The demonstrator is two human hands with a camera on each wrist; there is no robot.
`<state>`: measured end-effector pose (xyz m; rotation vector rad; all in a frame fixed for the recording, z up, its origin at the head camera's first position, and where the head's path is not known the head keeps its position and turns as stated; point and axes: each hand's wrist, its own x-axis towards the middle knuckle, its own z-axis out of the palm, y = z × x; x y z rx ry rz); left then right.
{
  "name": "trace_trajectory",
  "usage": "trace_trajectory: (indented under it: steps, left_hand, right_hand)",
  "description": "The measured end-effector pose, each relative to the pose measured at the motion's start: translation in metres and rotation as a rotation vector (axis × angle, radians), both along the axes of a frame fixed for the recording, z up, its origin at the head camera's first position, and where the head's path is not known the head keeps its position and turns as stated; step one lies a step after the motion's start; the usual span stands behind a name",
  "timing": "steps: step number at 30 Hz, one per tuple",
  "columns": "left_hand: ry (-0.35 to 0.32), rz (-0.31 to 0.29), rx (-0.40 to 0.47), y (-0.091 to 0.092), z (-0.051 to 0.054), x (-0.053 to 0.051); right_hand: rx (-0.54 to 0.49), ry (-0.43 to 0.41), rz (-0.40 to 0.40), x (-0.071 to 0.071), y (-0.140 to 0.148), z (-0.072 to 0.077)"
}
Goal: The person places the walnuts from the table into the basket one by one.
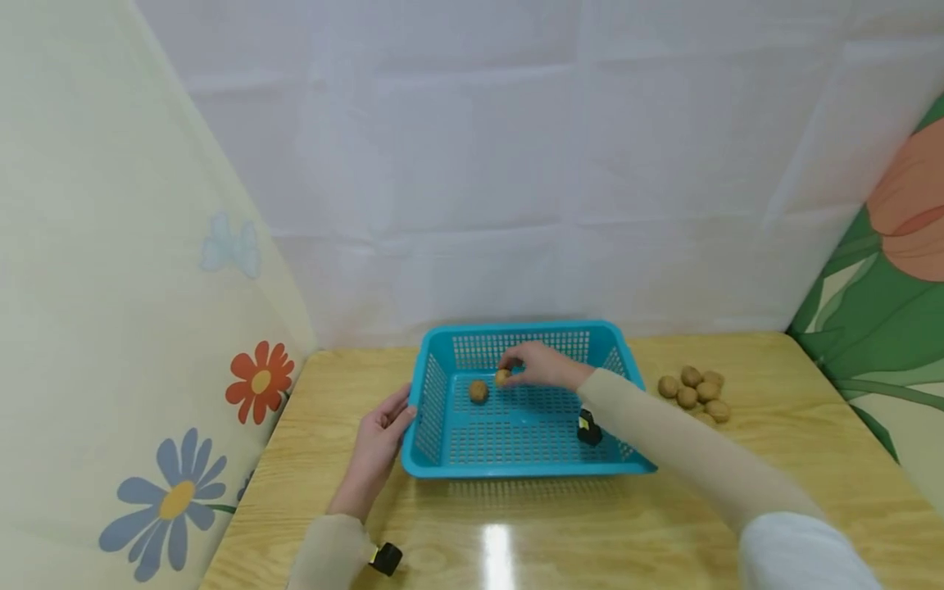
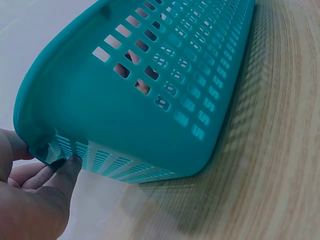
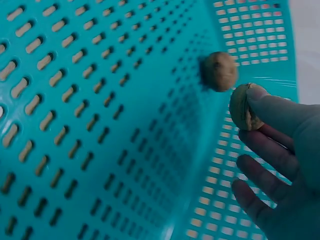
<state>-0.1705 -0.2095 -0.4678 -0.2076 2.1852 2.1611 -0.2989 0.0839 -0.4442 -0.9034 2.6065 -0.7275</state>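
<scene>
A blue plastic basket (image 1: 528, 470) with slotted walls stands on the wooden table. The left hand (image 1: 378, 442) grips its left rim; in the left wrist view this hand (image 2: 37, 200) has its thumb and fingers around the rim of the basket (image 2: 115, 110). Inside the basket, the right hand (image 1: 544, 365) pinches a walnut (image 1: 502, 378). Another walnut (image 1: 478, 392) lies on the basket floor just left of it. The right wrist view shows the right hand (image 3: 280, 155) with thumb and forefinger on the held walnut (image 3: 244, 107), near the loose walnut (image 3: 220, 71).
Several walnuts (image 1: 687, 397) lie in a group on the table (image 1: 782, 459) to the right of the basket. A white sheet (image 1: 472, 180) hangs behind the table. Flower-patterned panels stand at the left and right sides.
</scene>
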Motion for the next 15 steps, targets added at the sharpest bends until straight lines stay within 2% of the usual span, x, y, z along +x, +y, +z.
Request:
trace_trajectory:
  steps: [7,11,15]
  left_hand:
    - [0.009,-0.011,-0.003,0.001,0.000,0.002]
    - [0.017,-0.014,-0.006,0.000,0.001,0.001]
    - [0.007,-0.012,-0.011,-0.001,0.002,0.001]
  right_hand:
    - [0.030,-0.037,0.023,-0.005,-0.013,-0.022]
    - [-0.010,-0.075,0.015,-0.006,-0.019,-0.025]
    - [-0.027,-0.086,0.043,-0.005,-0.025,-0.025]
